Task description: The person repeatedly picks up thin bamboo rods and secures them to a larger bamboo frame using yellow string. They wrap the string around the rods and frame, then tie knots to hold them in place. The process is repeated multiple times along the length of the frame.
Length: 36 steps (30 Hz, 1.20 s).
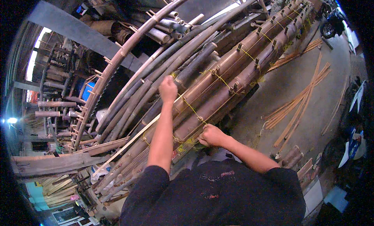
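Two long brown bamboo poles (233,87) lie side by side in front of me, running from the lower left to the upper right. Yellow string (189,105) crosses over them at a slant, stretched between my two hands. My left hand (168,89) is closed in a fist at the far side of the poles, and a bit of yellow shows at its top. On the near side, my right hand (212,136) is closed on the string. Small dark wooden pegs (239,47) stand along the poles where other yellow ties cross. What sits inside each fist is hidden.
More bamboo poles (156,76) lie beyond, beside a long curved pole with pegs (125,46). Thin bamboo strips (298,105) are spread on the floor at the right. A motorcycle wheel (328,30) is at the upper right; a wooden beam (58,164) lies at the left.
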Motion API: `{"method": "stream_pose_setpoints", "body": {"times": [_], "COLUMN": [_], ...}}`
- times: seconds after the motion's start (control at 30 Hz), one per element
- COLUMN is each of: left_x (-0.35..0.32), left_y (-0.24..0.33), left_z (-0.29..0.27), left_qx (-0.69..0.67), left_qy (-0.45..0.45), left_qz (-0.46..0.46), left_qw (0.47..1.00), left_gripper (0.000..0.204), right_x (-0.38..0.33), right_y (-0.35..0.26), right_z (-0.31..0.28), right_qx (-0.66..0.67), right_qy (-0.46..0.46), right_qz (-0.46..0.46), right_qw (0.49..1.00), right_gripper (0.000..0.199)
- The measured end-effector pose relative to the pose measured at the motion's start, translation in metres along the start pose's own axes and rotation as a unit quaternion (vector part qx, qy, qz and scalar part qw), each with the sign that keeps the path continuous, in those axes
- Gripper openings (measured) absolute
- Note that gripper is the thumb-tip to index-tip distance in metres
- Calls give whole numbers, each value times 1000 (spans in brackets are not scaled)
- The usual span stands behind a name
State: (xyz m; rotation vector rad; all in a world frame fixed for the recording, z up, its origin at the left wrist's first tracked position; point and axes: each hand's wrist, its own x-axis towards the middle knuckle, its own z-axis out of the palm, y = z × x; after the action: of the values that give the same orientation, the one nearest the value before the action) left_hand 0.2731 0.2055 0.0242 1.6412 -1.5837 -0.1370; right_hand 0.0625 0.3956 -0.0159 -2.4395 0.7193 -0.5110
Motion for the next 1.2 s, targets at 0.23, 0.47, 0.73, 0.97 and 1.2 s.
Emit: {"method": "stream_pose_setpoints", "body": {"times": [0.23,0.47,0.73,0.97,1.2], "left_x": [-26,-143,-221,-185,-142], "left_y": [-36,-48,-183,-75,-1], "left_z": [-41,-169,-130,-146,-171], "left_qx": [68,92,-19,28,-91], "left_qy": [-210,-381,-212,-202,-135], "left_qz": [-24,-84,-89,-82,-94], "left_qw": [975,916,973,976,982], "left_gripper": [33,35,47,30,26], "right_x": [21,65,226,177,63], "right_y": [-67,-103,-139,-112,-93], "right_z": [22,86,5,-33,63], "right_qx": [-42,786,48,429,187], "right_qy": [33,389,43,6,-56], "right_qz": [72,293,83,36,57], "right_qw": [996,381,994,903,979], "right_gripper": [41,16,57,49,30]}}
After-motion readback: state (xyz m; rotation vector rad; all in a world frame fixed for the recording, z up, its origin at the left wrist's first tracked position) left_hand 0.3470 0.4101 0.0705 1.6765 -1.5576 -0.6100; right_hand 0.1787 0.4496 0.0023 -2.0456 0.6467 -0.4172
